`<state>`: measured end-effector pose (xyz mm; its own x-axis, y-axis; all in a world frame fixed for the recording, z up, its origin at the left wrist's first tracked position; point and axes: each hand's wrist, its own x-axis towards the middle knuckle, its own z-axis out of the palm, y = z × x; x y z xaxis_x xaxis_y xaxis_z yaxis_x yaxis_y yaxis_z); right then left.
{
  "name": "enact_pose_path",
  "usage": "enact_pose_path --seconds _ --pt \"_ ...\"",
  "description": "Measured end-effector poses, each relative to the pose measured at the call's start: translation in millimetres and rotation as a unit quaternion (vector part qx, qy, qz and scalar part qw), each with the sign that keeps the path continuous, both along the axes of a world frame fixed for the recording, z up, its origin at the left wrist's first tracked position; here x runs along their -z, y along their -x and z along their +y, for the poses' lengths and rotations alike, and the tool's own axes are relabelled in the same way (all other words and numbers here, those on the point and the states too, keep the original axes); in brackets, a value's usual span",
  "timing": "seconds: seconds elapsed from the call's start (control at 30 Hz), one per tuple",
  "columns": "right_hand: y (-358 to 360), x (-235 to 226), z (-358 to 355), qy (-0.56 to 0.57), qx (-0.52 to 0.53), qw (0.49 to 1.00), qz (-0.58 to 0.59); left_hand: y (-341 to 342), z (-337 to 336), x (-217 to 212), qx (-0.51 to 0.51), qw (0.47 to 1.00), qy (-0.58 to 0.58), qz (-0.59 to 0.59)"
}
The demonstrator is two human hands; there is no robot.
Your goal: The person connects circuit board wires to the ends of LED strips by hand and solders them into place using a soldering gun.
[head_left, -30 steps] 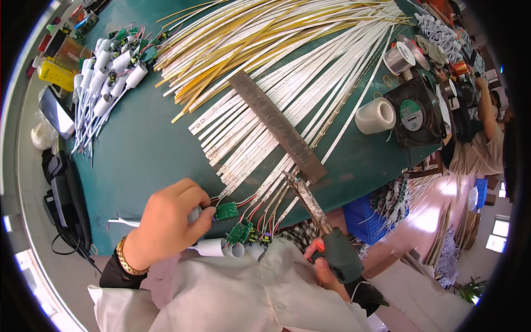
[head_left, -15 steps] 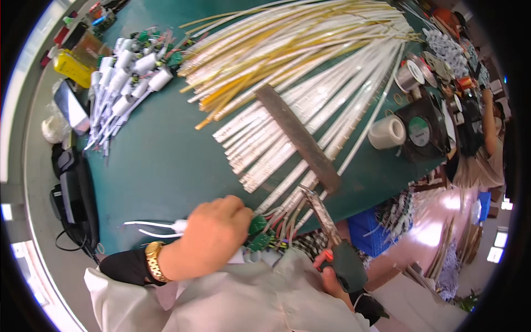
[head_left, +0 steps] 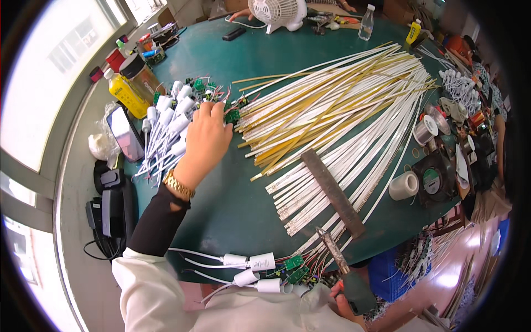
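My left hand (head_left: pixel 207 138), a gold bracelet watch at its wrist, is over the right side of a pile of white cylindrical housings (head_left: pixel 180 124) with cables and green circuit boards. Its fingers are bent and a little apart, close to a green board (head_left: pixel 232 116); no held thing shows. In my right hand (head_left: pixel 341 301) is a dark soldering gun (head_left: pixel 358 293), its metal tip pointing up and left beside the strip ends. At the near table edge lie several white housings (head_left: pixel 261 261) with green boards (head_left: pixel 294 262) and thin wires running toward the LED strips (head_left: pixel 332 193).
A brown metal bar (head_left: pixel 333 192) lies across the white and yellow strips. At right are a white roll (head_left: pixel 404 185), a solder spool (head_left: pixel 425 130) and a blue crate (head_left: pixel 387 276). Left stand a yellow bottle (head_left: pixel 127 94) and a phone (head_left: pixel 125 133); a white fan (head_left: pixel 278 14) is at the back.
My left hand has left the boards at the near edge and moved up to the housing pile. The view has tilted up. My right hand still holds the soldering gun.
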<state>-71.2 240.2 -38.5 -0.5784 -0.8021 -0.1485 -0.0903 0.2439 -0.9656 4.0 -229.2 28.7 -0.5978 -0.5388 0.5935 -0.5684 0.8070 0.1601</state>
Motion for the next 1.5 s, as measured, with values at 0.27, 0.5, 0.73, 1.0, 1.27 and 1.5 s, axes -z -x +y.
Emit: enact_pose_path --seconds 0.27,0.5,0.73,1.0,1.27,1.5 --pt "5 7 -14 -0.008 0.029 0.995 -0.091 -21 -52 28 0.073 0.984 0.012 0.16" --pt "8 6 -23 0.014 0.014 0.988 -0.152 -36 -25 -33 0.213 0.806 -0.343 0.432" --pt "8 12 -24 0.037 0.038 0.975 -0.215 -39 74 -65 0.212 0.876 -0.433 -0.023" --pt "7 -5 -45 0.185 0.162 0.92 -0.305 -23 136 -21 0.387 0.789 -0.452 -0.155" --pt "15 -31 -94 0.227 0.071 0.901 -0.363 -25 161 -19 0.471 0.678 -0.55 -0.126" --pt "3 -34 -107 0.159 0.016 0.92 -0.358 -35 168 -21 0.368 0.63 -0.674 -0.113"
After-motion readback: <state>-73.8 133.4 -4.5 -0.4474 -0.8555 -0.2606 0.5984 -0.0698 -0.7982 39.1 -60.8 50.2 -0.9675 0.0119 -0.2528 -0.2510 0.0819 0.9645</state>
